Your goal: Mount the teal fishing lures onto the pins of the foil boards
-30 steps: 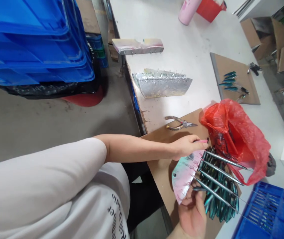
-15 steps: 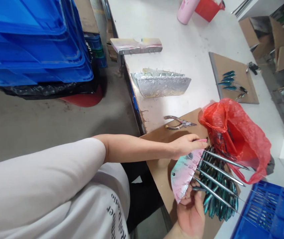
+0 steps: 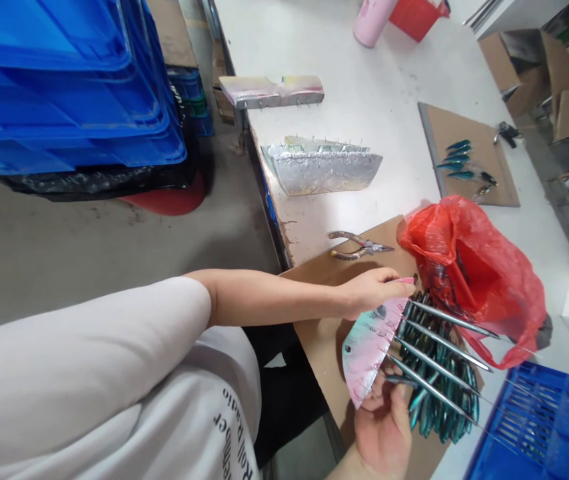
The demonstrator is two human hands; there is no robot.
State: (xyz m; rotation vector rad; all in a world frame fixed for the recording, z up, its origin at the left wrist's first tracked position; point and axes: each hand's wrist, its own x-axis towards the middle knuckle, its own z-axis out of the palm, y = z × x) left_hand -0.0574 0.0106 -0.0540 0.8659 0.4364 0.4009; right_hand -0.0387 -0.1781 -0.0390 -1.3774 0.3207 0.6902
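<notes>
My left hand (image 3: pixel 377 290) is closed on the upper end of a pink and green foil-covered rack (image 3: pixel 372 340), a curved plate with small pins along its edge. Several long silver spindle-shaped pieces (image 3: pixel 442 363) with thin wires stick out from that edge to the right. At the rack's lower end is my right hand (image 3: pixel 382 427), thumb up and fingers curled partly behind the plate. A dark slim fishing lure (image 3: pixel 399 380) shows at those fingertips and seems pinched there. Beneath the silver pieces lies a pile of shiny teal fishing lures (image 3: pixel 447 423) on brown cardboard (image 3: pixel 322 343).
Pliers (image 3: pixel 362 247) lie above my left hand. A red plastic bag (image 3: pixel 504 280) and a blue crate (image 3: pixel 539 407) stand beyond the pile. Silver pinned racks (image 3: pixel 324 173) and a board (image 3: pixel 494 173) with lures are farther up the white table. Blue bins (image 3: pixel 74 100) are stacked at left.
Both hands and the rack stay almost in place. The view has shifted very slightly; nothing is visibly taken up or let go.
</notes>
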